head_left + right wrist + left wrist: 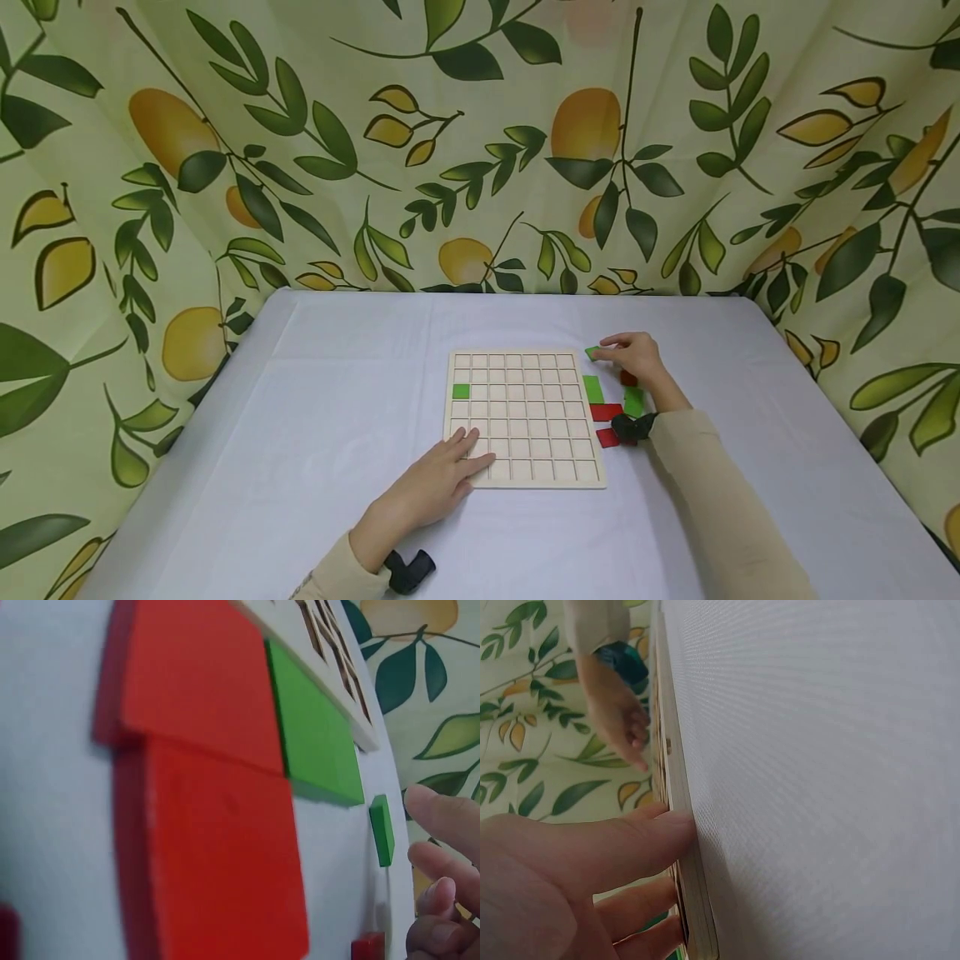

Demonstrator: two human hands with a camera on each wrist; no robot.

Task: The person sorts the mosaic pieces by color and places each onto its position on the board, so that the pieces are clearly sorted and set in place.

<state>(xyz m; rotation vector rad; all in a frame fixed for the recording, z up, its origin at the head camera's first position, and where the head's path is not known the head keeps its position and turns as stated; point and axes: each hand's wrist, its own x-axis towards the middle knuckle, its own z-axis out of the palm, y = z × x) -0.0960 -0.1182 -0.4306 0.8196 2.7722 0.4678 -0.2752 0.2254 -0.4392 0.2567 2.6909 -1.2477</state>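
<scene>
One green tile (461, 391) seated in leftmost column of wooden grid board (518, 422); other visible cells bare, seemingly early stage. Loose red tiles (606, 412), green pieces (593, 389) lie right of board on tabletop (337, 375). Right hand (637, 354): grip apart, beside far green piece (591, 353). Left hand (429, 482): fingers spread, resting on board.

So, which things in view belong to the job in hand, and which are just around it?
Likely in the job:
pale wooden grid board, under the left hand
flat green square tiles
flat red square tiles

Just surroundings:
white tablecloth
pale fruit-patterned curtain
black wrist devices
</scene>
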